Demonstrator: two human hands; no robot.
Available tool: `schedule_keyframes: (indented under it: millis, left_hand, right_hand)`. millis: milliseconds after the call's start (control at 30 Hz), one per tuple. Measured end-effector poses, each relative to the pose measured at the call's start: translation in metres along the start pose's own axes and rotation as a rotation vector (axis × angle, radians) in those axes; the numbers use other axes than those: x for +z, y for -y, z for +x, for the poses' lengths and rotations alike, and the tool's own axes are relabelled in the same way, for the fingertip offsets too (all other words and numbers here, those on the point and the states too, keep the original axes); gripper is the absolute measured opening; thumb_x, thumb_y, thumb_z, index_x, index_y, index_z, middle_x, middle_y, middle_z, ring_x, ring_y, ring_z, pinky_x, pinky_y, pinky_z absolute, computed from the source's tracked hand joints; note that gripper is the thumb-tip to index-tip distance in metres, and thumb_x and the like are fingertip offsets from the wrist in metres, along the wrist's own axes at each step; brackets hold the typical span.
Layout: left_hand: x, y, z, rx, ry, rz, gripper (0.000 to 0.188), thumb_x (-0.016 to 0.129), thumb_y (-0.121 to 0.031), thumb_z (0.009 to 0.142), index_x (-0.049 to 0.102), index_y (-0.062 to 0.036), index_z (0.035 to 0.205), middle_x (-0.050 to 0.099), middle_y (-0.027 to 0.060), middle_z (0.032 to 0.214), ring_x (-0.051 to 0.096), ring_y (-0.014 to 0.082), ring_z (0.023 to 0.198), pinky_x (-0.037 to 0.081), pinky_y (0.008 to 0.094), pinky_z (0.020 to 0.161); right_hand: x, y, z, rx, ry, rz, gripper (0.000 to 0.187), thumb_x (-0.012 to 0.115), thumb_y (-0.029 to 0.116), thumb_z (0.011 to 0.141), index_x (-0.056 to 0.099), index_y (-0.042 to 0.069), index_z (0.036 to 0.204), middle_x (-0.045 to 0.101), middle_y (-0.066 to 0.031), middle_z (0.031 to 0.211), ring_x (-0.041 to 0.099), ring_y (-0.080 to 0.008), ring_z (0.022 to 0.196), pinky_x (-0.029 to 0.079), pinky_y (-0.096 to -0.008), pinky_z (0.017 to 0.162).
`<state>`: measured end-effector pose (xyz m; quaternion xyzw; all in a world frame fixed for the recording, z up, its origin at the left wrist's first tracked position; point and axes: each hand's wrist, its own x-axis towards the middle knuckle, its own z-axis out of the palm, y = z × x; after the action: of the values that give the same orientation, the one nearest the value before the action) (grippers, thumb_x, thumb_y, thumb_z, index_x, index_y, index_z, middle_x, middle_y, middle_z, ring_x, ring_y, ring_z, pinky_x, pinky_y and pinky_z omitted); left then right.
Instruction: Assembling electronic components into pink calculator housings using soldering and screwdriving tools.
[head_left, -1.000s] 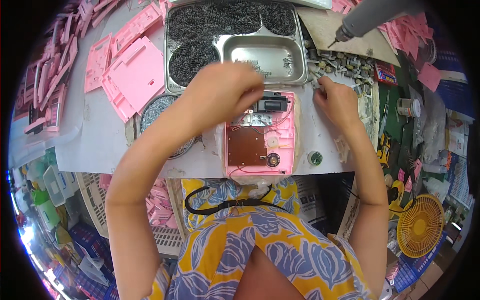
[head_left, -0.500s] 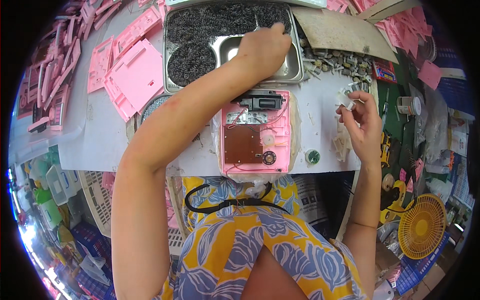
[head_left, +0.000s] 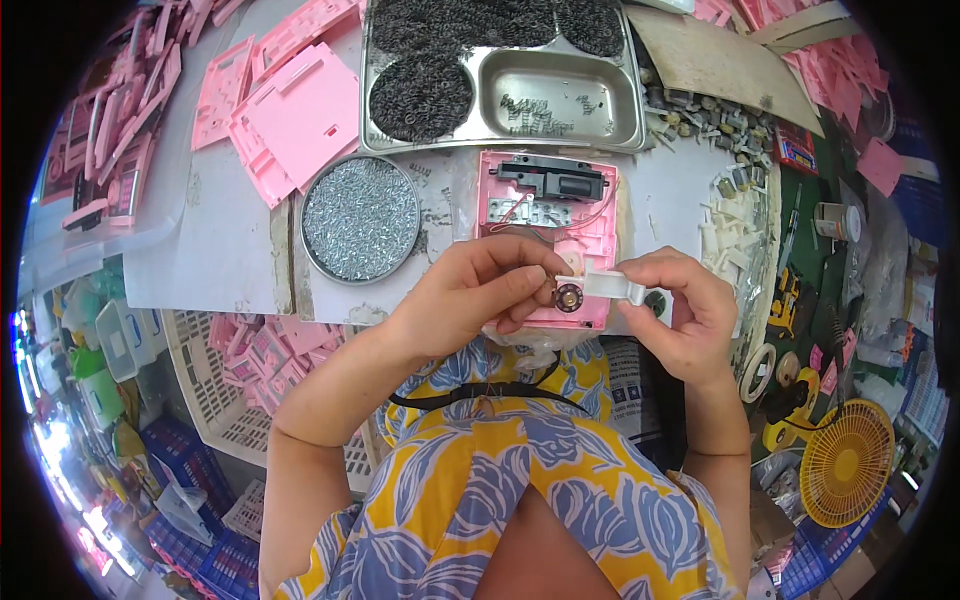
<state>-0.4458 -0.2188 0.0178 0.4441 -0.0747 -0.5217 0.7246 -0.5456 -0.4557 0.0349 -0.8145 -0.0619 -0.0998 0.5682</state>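
In front of me lies a pink plastic casing (head_left: 606, 225) fitted with a black part (head_left: 550, 180), a metal plate, red wires and a small dark round disc (head_left: 569, 297). Above its near end, my right hand (head_left: 688, 312) grips a white plastic part (head_left: 610, 284) between thumb and fingers. My left hand (head_left: 475, 293) is closed in a pinch by the left end of that white part. Whatever those left fingertips hold is too small and covered to make out. Both hands hide some of the casing's lower half.
Beyond the casing stands a metal compartment tray (head_left: 505, 140) of small black springs. A round dish (head_left: 413, 240) of silver screws is at left. Pink panels (head_left: 300, 115) lie farther left, and white plastic pieces (head_left: 735, 232) are heaped at right. A crate (head_left: 200, 385) sits below the table edge.
My left hand has come back from the spring tray to above the casing. My right hand has brought the white part leftward to meet it. The view has shifted, showing the screw dish fully.
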Motion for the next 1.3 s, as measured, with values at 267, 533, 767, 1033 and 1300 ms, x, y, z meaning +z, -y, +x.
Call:
schedule_keyframes:
  millis: [267,533,767,1033,1300]
  left_hand:
    - [0.004,-0.001,-0.001,-0.112,0.055,-0.122,0.027,0.054,-0.017,0.106,0.062,0.0035,0.121,0.058,0.0014,0.085,0.043,0.0051,0.062,0.037,0.021,0.054]
    - [0.02,-0.012,0.004,-0.049,0.087,0.507,0.02,0.059,-0.008,0.101,0.064,0.0026,0.119,0.061,0.0004,0.083,0.05,0.0031,0.062,0.041,0.0206,0.054]
    - [0.026,0.023,0.056,0.525,-0.052,1.666,0.017,0.072,-0.019,0.084,0.062,-0.0054,0.087,0.063,0.0106,0.082,0.066,0.0304,0.072,0.053,0.0402,0.062]
    - [0.013,0.017,0.03,0.71,-0.092,1.287,0.016,0.077,-0.004,0.08,0.068,-0.0036,0.092,0.063,0.0103,0.079,0.065,0.0266,0.069,0.051,0.0378,0.059]
    - [-0.014,0.032,0.012,0.849,-0.117,1.335,0.02,0.078,-0.006,0.076,0.068,-0.0055,0.093,0.063,0.0094,0.091,0.065,0.0276,0.078,0.054,0.0381,0.063]
  right_hand:
    - [-0.009,0.011,-0.001,-0.119,0.035,-0.178,0.029,0.079,-0.005,0.074,0.07,0.002,0.1,0.074,-0.011,0.093,0.07,-0.0235,0.079,0.056,-0.0312,0.069]
    - [-0.025,0.003,-0.021,-0.17,0.231,-0.227,0.021,0.075,0.001,0.083,0.067,0.0,0.102,0.074,-0.0148,0.102,0.073,-0.0273,0.086,0.058,-0.0319,0.072]
    - [-0.051,-0.036,-0.039,0.378,-0.209,0.815,0.028,0.068,-0.001,0.089,0.053,-0.003,0.113,0.073,-0.0233,0.103,0.074,-0.0246,0.091,0.057,-0.0321,0.079]
    - [-0.032,-0.028,-0.013,0.089,-0.056,-0.299,0.027,0.078,0.004,0.078,0.07,0.005,0.103,0.068,-0.0082,0.105,0.061,-0.0246,0.099,0.049,-0.0329,0.082]
    - [-0.013,-0.025,0.008,-0.218,0.129,-0.638,0.028,0.08,0.007,0.069,0.071,0.008,0.095,0.064,-0.0053,0.097,0.054,-0.0276,0.093,0.047,-0.0372,0.079]
